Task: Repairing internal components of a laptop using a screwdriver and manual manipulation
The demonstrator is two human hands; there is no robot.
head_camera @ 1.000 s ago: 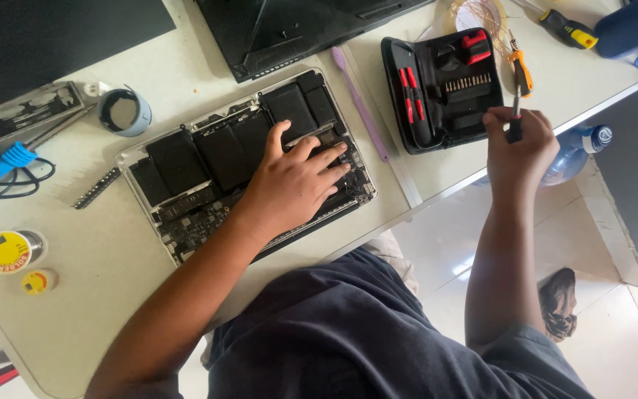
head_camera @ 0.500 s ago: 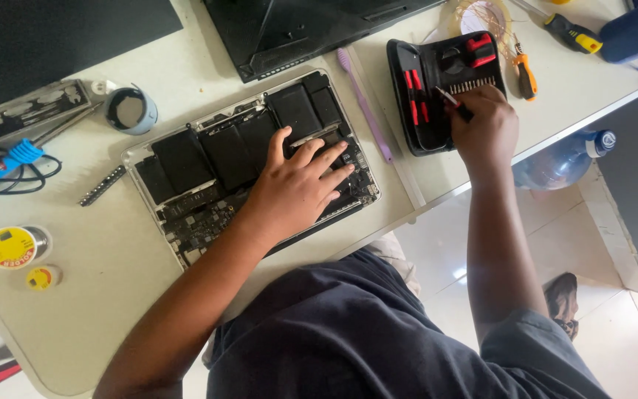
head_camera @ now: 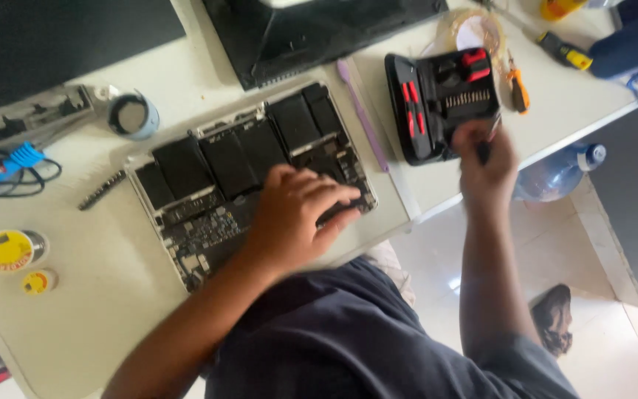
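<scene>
We count one opened laptop beneath our flat, spread left hand and one black bit case touching our right hand, which pinches a blurred tool.

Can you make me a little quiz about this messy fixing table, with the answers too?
1. True or false: the left hand rests flat on the opened laptop.
2. Which thing is the right hand closest to: A the yellow tin, B the black tool kit, C the blue bottle?
3. What colour is the long flat stick lying between the laptop and the tool kit?

Key: 1 true. 2 B. 3 purple.
</scene>
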